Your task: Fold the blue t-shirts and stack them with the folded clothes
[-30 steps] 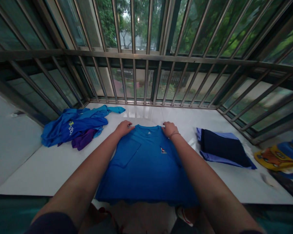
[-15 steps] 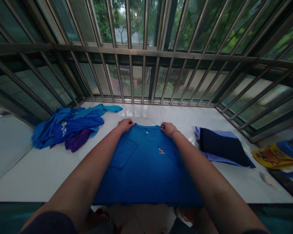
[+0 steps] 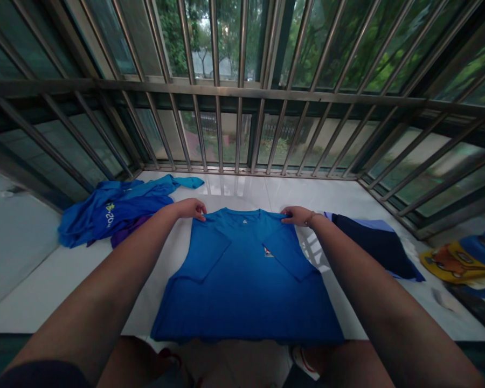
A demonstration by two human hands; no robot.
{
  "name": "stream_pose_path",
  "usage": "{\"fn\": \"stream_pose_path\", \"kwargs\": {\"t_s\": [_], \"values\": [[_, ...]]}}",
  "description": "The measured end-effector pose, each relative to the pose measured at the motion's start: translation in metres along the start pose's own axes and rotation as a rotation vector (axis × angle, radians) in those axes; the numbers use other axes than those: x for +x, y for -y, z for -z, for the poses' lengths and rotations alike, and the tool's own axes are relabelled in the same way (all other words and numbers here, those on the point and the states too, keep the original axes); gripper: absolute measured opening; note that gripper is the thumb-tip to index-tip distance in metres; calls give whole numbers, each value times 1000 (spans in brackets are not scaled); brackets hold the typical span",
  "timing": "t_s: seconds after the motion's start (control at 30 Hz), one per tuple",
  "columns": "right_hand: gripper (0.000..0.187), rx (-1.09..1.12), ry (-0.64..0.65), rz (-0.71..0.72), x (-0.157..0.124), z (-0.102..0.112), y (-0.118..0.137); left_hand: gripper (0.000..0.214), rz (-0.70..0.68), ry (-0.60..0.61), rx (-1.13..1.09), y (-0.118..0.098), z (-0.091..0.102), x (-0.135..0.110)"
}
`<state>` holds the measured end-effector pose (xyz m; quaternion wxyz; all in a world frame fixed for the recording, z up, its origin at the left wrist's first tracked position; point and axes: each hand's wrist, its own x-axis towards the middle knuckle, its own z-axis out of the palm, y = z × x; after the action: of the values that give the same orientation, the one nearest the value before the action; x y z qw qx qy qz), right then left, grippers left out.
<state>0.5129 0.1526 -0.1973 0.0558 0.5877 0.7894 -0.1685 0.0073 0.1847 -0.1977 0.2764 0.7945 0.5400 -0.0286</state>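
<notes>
A blue T-shirt [image 3: 242, 291] lies spread on the white sill, collar toward the window and hem at the front edge. Both its sleeves are folded inward over the chest, and a small logo shows by the sleeve on the right. My left hand [image 3: 192, 208] pinches the shirt's left shoulder corner, fingers closed on the cloth. At the opposite shoulder corner, my right hand [image 3: 295, 215] grips the fabric between thumb and fingers; a thin bracelet circles that wrist.
A crumpled pile of blue clothes [image 3: 125, 207] with a purple piece lies at left. Folded dark navy clothing [image 3: 372, 242] rests at right, beside a yellow and blue bag [image 3: 464, 256]. Metal window bars [image 3: 242, 94] enclose the sill [image 3: 20, 307] at the back and sides.
Both hands have moved apart, from beside the collar outward to the shoulder corners of the T-shirt. The folded sleeves now show more fully between my arms.
</notes>
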Motion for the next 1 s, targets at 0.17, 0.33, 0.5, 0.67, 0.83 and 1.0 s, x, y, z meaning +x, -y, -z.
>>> {"fn": "stream_pose_path", "kwargs": {"t_s": [0.17,0.33,0.5,0.67,0.83,1.0], "values": [[16,-31,-32,-24,-1,6,-6,35,34,-122,4,6,1,-1],[24,-74,-214,-109,4,12,3,30,93,-340,53,-3,15,12],[30,-67,-366,-154,2,27,21,18,141,-470,77,-19,36,15],[29,-30,-496,-80,-43,26,38,23,66,-526,16,-34,28,-33],[25,90,-600,166,-138,-34,39,30,-139,-438,-156,-33,-34,-134],[32,107,-456,242,-210,-109,33,20,-116,-304,-155,-23,-112,-204]]}}
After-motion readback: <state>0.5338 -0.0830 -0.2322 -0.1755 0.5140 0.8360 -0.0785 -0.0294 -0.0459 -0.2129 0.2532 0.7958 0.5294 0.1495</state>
